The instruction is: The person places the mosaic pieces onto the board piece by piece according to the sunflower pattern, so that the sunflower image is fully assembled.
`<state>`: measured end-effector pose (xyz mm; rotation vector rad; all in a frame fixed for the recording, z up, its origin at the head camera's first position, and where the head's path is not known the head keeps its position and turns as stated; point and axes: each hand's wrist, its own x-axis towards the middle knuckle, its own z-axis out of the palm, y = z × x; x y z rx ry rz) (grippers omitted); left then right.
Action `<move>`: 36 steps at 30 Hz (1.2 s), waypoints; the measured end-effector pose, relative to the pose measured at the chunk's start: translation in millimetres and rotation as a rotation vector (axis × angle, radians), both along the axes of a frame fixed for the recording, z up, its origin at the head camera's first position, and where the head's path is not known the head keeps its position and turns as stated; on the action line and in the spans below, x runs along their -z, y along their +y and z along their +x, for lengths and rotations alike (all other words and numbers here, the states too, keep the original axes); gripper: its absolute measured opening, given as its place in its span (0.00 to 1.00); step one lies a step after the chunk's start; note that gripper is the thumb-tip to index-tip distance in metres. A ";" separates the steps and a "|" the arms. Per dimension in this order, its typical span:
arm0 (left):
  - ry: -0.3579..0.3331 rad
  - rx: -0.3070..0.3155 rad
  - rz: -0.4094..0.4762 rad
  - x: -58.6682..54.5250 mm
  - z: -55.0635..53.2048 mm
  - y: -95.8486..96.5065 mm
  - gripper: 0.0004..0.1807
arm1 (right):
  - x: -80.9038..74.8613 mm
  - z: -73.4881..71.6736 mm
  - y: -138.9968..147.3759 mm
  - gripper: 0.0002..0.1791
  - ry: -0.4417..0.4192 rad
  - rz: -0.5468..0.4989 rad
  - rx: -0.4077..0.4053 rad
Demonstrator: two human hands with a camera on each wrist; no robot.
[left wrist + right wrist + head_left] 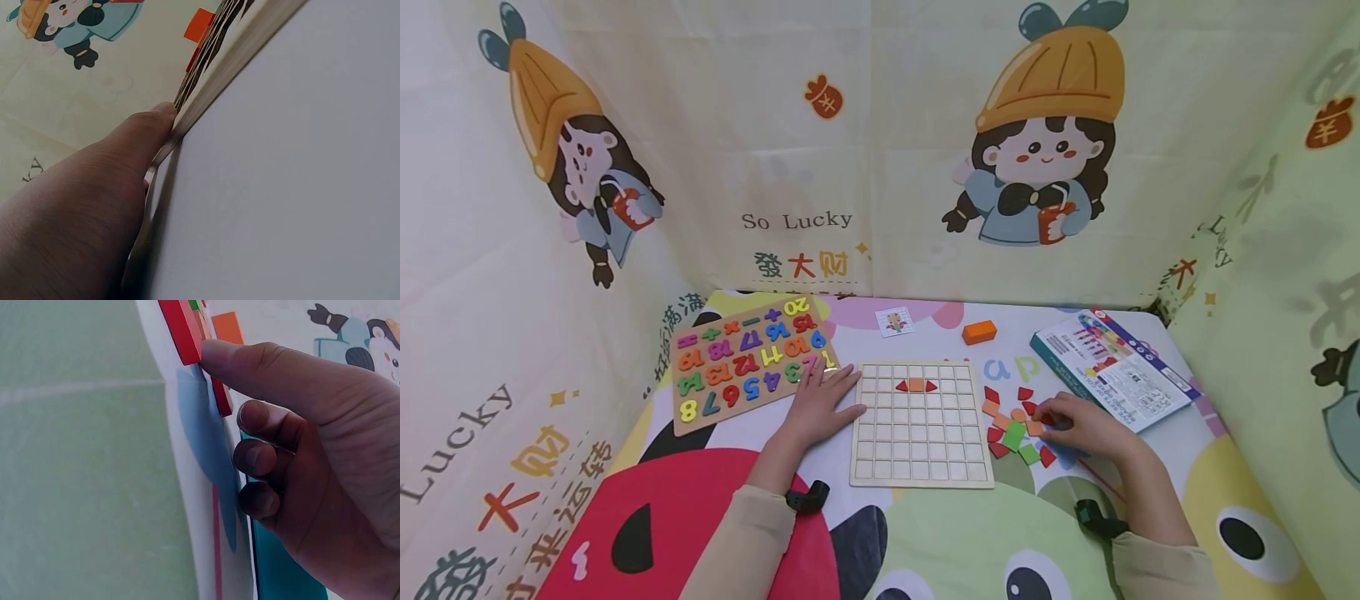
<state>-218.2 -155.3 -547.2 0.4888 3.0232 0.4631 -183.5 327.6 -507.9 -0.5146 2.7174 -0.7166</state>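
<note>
Bracing the board (922, 445), apparently, the left hand (822, 408) lies spread at its left edge; the right hand (1084, 422) bends over tiles (1013, 435) placed handily to the board's right, any pinch unclear.

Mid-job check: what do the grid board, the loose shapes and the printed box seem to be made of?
Grid board: probably wood, matt; its edge is pale tan.
Loose shapes: painted wood or plastic, can't tell which; smooth, with even colour on faces and edges.
Printed box: likely cardboard, smooth; flat panels with straight edges carry the print.
</note>
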 end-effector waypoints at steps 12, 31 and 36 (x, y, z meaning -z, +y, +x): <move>0.004 -0.005 0.013 -0.1 0.5 0.4 0.41 | -1.3 0.2 -0.2 0.17 -0.022 -0.034 0.028; -0.013 -0.006 0.018 2.1 -0.2 -4.0 0.41 | -20.8 -15.7 -54.1 0.16 -0.010 -0.129 0.067; -0.013 0.000 0.010 0.9 -0.2 -1.6 0.41 | -28.8 -20.4 -85.1 0.15 0.001 -0.166 0.036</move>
